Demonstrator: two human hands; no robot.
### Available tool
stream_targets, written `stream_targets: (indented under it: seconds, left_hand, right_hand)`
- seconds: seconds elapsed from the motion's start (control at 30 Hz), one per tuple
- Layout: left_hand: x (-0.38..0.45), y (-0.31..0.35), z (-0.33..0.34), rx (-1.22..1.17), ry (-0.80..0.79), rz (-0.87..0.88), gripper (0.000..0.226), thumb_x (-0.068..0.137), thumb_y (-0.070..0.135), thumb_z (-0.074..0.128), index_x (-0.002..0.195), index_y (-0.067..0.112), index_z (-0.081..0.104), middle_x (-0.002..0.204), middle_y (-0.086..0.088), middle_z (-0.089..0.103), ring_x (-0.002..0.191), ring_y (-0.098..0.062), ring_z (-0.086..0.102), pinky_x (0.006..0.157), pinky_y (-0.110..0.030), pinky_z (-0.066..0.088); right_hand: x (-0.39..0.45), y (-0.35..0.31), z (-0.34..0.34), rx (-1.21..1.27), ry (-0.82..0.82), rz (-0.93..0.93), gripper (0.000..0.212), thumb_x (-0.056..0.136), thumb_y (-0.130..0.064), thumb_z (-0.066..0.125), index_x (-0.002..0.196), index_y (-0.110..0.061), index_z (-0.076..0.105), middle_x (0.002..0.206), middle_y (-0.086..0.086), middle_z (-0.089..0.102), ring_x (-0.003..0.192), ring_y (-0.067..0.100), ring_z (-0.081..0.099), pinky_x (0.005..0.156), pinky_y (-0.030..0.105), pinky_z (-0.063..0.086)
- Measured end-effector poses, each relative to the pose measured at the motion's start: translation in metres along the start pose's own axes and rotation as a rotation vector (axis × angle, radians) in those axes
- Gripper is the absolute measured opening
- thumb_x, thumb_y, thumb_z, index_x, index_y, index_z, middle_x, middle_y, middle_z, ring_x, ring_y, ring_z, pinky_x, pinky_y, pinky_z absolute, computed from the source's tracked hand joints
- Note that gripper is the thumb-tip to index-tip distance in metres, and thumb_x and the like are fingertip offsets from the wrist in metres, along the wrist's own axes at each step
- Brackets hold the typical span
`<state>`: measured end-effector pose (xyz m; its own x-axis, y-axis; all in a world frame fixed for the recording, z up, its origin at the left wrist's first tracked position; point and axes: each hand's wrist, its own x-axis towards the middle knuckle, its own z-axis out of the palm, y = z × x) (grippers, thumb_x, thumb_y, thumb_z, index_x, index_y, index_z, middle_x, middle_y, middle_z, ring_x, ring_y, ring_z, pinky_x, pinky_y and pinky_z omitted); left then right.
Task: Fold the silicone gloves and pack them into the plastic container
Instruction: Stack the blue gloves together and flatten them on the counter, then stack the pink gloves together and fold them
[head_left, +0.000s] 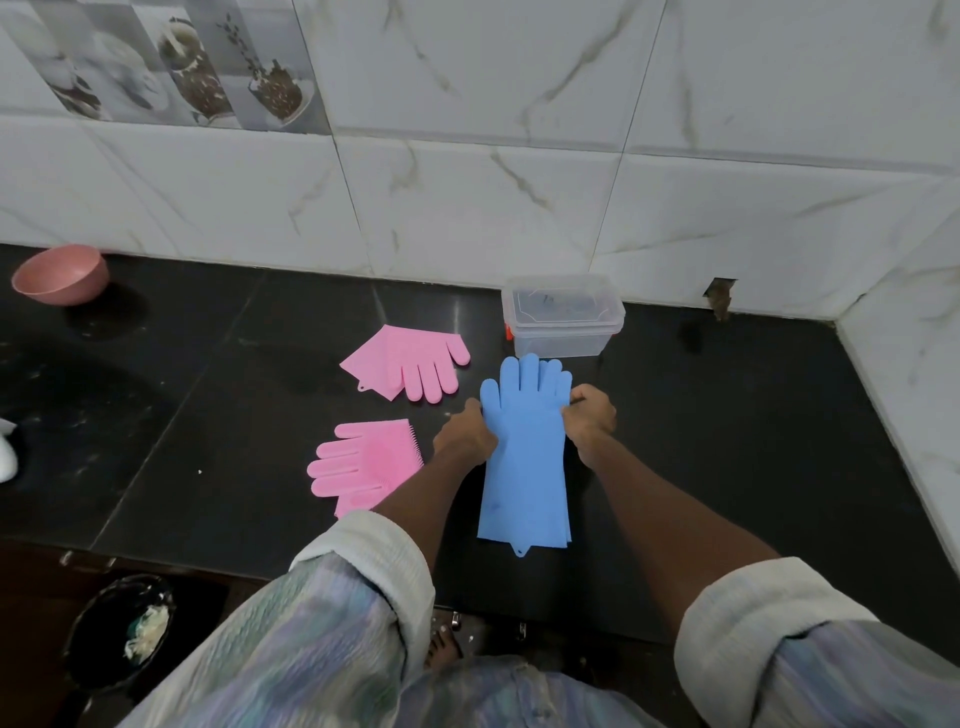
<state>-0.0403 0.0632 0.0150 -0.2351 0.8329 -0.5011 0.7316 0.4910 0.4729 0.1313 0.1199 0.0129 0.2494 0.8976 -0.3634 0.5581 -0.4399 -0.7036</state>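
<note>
Blue silicone gloves (524, 457), two stacked flat, lie lengthwise on the black counter with fingers pointing away from me. My left hand (465, 434) grips their left edge near the palm. My right hand (589, 415) grips the right edge at the same height. Just beyond the blue fingertips stands a clear plastic container (563, 317), open and empty. One pink glove (410, 364), folded, lies left of the container. A second pink glove (363, 465), bristle side up, lies nearer me, partly behind my left forearm.
A pink bowl (62, 273) sits at the far left by the tiled wall (467, 156). A black bin (122, 629) with scraps stands on the floor below the counter's front edge. A white object (6, 452) shows at the left border.
</note>
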Motion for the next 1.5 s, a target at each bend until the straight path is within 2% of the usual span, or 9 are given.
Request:
stream_targets:
  seconds: [0.17, 0.4, 0.6, 0.97, 1.1, 1.2, 1.3, 1.37, 1.5]
  left_hand:
    - [-0.003, -0.002, 0.008, -0.172, 0.136, -0.056, 0.05, 0.094, 0.012, 0.062, 0.142, 0.01, 0.049, 0.139, -0.012, 0.058, 0.127, -0.033, 0.061, 0.104, -0.046, 0.054]
    - [-0.008, 0.014, 0.019, -0.312, 0.098, -0.062, 0.039, 0.089, 0.006, 0.059, 0.124, 0.013, 0.073, 0.122, -0.007, 0.075, 0.111, -0.028, 0.072, 0.096, -0.043, 0.062]
    - [-0.019, 0.058, 0.056, -0.276, 0.057, 0.027, 0.034, 0.089, 0.008, 0.06, 0.123, 0.014, 0.062, 0.126, -0.006, 0.068, 0.113, -0.027, 0.068, 0.094, -0.039, 0.059]
    - [-0.021, 0.099, 0.089, -0.179, -0.013, 0.161, 0.029, 0.096, 0.011, 0.067, 0.125, 0.016, 0.064, 0.127, -0.006, 0.066, 0.114, -0.022, 0.066, 0.099, -0.037, 0.058]
    - [-0.024, 0.084, 0.084, -0.256, 0.039, 0.187, 0.029, 0.098, 0.006, 0.064, 0.124, 0.017, 0.066, 0.114, -0.004, 0.07, 0.109, -0.02, 0.069, 0.1, -0.036, 0.059]
    - [-0.027, 0.065, 0.069, -0.272, 0.105, 0.192, 0.03, 0.095, 0.004, 0.06, 0.121, 0.017, 0.069, 0.11, -0.002, 0.073, 0.106, -0.019, 0.069, 0.097, -0.034, 0.058]
    - [-0.029, 0.038, 0.046, -0.245, 0.19, 0.163, 0.031, 0.092, 0.008, 0.065, 0.121, 0.019, 0.07, 0.111, -0.001, 0.074, 0.108, -0.021, 0.07, 0.093, -0.033, 0.056]
    - [-0.028, 0.015, 0.025, -0.131, 0.244, 0.128, 0.034, 0.092, 0.013, 0.068, 0.125, 0.02, 0.067, 0.124, -0.003, 0.069, 0.115, -0.024, 0.068, 0.099, -0.04, 0.056]
    - [-0.028, -0.046, -0.011, 0.233, 0.356, 0.044, 0.047, 0.09, 0.02, 0.074, 0.135, 0.015, 0.06, 0.139, -0.009, 0.056, 0.128, -0.029, 0.057, 0.105, -0.041, 0.051]
  right_hand:
    - [-0.002, 0.009, 0.005, 0.082, 0.005, 0.092, 0.029, 0.093, -0.015, 0.071, 0.119, -0.004, 0.063, 0.115, 0.011, 0.066, 0.105, 0.03, 0.069, 0.088, 0.042, 0.061]
    - [-0.005, 0.026, 0.0, 0.135, -0.043, 0.12, 0.008, 0.093, -0.008, 0.063, 0.096, -0.002, 0.069, 0.11, 0.014, 0.075, 0.087, 0.026, 0.07, 0.074, 0.035, 0.058]
    - [-0.01, 0.048, -0.029, -0.069, 0.122, 0.053, 0.023, 0.102, -0.016, 0.054, 0.122, -0.006, 0.06, 0.128, 0.013, 0.064, 0.116, 0.036, 0.065, 0.097, 0.046, 0.056]
    - [0.014, 0.08, -0.087, -0.07, 0.286, 0.187, 0.041, 0.101, -0.014, 0.06, 0.14, -0.003, 0.051, 0.145, 0.017, 0.054, 0.131, 0.039, 0.058, 0.109, 0.051, 0.05]
    - [-0.004, 0.064, -0.061, -0.349, 0.394, -0.047, 0.071, 0.094, -0.017, 0.07, 0.154, -0.006, 0.036, 0.164, 0.019, 0.032, 0.152, 0.035, 0.033, 0.126, 0.045, 0.031]
    - [-0.02, 0.047, -0.025, -0.449, 0.267, -0.299, 0.062, 0.096, -0.013, 0.067, 0.153, -0.009, 0.042, 0.164, 0.015, 0.034, 0.152, 0.031, 0.034, 0.126, 0.039, 0.03]
    - [-0.041, 0.025, 0.012, -0.429, 0.074, -0.463, 0.044, 0.098, -0.007, 0.057, 0.142, -0.013, 0.055, 0.148, 0.01, 0.05, 0.134, 0.028, 0.05, 0.108, 0.039, 0.047]
    - [-0.053, 0.008, 0.033, -0.355, -0.066, -0.448, 0.031, 0.097, -0.006, 0.052, 0.122, -0.016, 0.067, 0.13, 0.01, 0.064, 0.116, 0.031, 0.063, 0.095, 0.043, 0.054]
    - [-0.075, -0.017, 0.07, -0.295, -0.332, -0.415, 0.025, 0.093, -0.006, 0.059, 0.106, -0.017, 0.078, 0.108, 0.008, 0.079, 0.107, 0.03, 0.072, 0.096, 0.038, 0.058]
